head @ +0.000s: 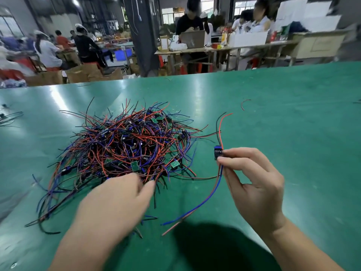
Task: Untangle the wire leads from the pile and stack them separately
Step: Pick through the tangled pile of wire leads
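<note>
Pinching a single wire lead (217,152) between thumb and fingertips, a person's right hand (254,182) holds it above the green table (283,124) at centre right of the frame, just to the right of the pile (127,141). The lead's small blue module sits at the fingertips. A red and a black wire curve up from it, while a blue and a red wire trail down past the palm toward the lower centre of the frame. A black wire from the pile's right edge runs up to the held lead; whether the two are joined cannot be told. The left hand (117,198), blurred, reaches into the near edge of the pile at lower centre left, fingertips among the wires; whether it grips any of them cannot be told. The pile, a loose mound of red, blue and black wires dotted with small green circuit boards (134,165), spreads across the left centre of the table. A stray red wire (244,104) lies alone toward the upper right, well apart from both hands. Other workers (46,49) stand and sit at benches across the top of the frame.
</note>
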`<state>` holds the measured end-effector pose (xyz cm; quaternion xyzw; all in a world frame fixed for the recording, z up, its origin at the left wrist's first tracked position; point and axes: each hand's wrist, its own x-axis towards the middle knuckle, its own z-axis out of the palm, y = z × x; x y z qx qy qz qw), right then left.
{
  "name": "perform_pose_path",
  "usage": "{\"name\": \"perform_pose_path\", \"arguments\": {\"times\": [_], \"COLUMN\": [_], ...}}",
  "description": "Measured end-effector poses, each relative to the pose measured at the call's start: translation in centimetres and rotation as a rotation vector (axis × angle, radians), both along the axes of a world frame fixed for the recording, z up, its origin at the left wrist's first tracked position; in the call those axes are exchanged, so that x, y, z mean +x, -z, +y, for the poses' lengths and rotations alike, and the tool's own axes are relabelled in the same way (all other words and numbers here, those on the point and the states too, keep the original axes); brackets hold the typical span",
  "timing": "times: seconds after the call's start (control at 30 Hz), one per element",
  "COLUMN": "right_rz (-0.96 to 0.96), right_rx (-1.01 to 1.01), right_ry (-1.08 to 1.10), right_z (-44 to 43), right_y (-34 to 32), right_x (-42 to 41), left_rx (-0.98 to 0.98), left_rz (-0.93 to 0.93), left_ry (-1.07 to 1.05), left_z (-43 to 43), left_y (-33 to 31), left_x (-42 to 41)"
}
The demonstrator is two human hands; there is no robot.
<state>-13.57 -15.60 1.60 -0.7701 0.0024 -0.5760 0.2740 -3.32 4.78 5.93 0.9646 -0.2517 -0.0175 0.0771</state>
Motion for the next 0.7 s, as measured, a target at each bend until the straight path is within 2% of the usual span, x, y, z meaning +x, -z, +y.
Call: {"name": "perform_pose_path", "arguments": {"times": [0.07,0.17,0.27,0.4,0.53,0.6,0.7], "right_rz": [0.007,0.032,0.059,0.073,0.081,0.085,0.088], "right_rx": [0.010,0.002,-0.009,-0.007,-0.008,-0.015,-0.019], "right_ry": [-0.001,-0.034,-0.065,-0.063,-0.064,-0.068,-0.073], "right_z": [0.1,0.6,1.0,1.0,1.0,1.2,1.4], "right_y": [0.1,0.3,0.5,0.6,0.6,0.6,0.6], "right_x": [0.0,0.1,0.2,0.1,0.0,0.0,0.0], "left_rx": [0.142,-0.018,-0.218,-0.256,-0.140,-0.076,-0.087], "left_rz": [0.095,0.341,0.466,0.558,0.425,0.355,0.327], "left_ry": [-0.147,-0.205,-0.121,0.036,0.161,0.165,0.130], "left_z": [2.0,3.4,3.1,1.0,-0.5,-1.2,-2.4], "left_y": [0.3,1.2,2.1,3.0,3.6,3.9,4.3], "left_x": [0.9,1.7,2.2,2.2,3.0,3.5,4.0]}}
